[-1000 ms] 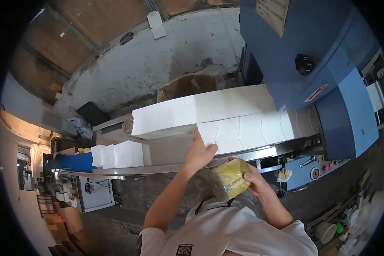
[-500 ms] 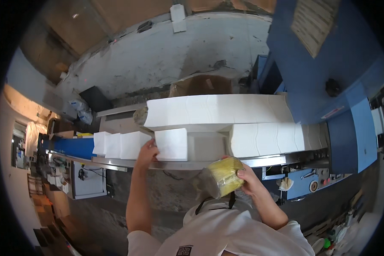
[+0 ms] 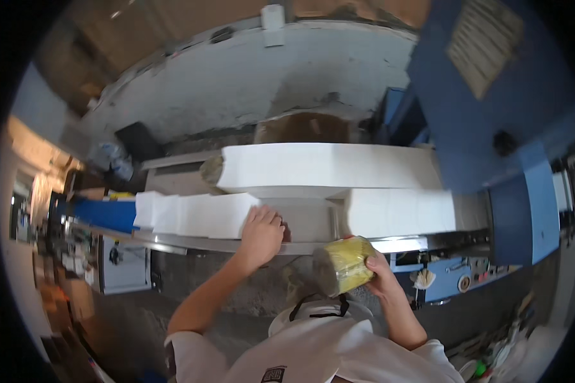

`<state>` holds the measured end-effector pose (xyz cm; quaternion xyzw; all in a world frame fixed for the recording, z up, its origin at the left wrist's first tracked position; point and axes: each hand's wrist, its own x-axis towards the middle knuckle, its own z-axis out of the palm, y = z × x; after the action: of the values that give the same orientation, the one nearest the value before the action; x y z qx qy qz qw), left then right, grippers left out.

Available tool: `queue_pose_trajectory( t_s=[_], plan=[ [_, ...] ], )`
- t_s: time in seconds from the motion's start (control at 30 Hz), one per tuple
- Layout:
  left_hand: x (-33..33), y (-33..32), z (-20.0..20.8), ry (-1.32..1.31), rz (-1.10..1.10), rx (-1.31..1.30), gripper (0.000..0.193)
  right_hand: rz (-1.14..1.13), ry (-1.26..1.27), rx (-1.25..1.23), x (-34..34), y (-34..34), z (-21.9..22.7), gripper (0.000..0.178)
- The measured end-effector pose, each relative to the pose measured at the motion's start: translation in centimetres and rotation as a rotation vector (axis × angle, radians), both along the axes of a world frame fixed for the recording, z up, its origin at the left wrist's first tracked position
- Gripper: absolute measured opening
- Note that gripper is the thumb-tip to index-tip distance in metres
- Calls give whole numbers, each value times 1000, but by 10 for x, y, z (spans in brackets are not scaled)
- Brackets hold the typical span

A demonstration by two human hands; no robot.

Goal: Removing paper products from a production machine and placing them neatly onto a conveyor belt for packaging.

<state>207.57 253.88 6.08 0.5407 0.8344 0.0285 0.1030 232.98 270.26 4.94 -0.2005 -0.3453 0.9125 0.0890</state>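
A row of white folded-paper stacks lies along the near lane of a metal conveyor. My left hand is at the row's right end, its fingers stretched out against the paper and gripping nothing. In front of my body, below the conveyor edge, my right hand holds a thick yellow roll in clear, shiny wrap. The roll's grey, round end points left, and some of my right fingers are hidden behind it. A second block of white paper lies further right in the same lane, across a gap.
Behind runs a longer row of white paper. A blue machine cabinet stands at the right, with a control panel below. The metal rail borders the near side; a blue belt lies at the left.
My left hand has moved right, from between two paper stacks to the row's right end. The separate stack has shifted left against the others. The yellow roll has moved slightly right.
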Motion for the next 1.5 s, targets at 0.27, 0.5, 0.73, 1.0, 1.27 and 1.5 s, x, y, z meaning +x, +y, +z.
queue_pose_trajectory(
  t_s=[0.27,0.5,0.73,1.0,1.27,1.5],
  plan=[
    [110,149,25,-795,313,287,88,-73,11,-24,63,32,21,100],
    [128,175,0,-655,327,223,91,-92,115,-77,109,54,6,80],
    [125,169,20,-695,420,280,65,-43,118,-67,110,57,1,80],
    [-8,36,-50,-1303,687,467,61,6,63,-6,81,41,12,96],
    [46,49,18,299,82,522,48,14,-16,71,62,20,14,93],
    [39,56,-6,261,-229,-335,38,-8,-127,144,49,-5,16,101]
  ],
)
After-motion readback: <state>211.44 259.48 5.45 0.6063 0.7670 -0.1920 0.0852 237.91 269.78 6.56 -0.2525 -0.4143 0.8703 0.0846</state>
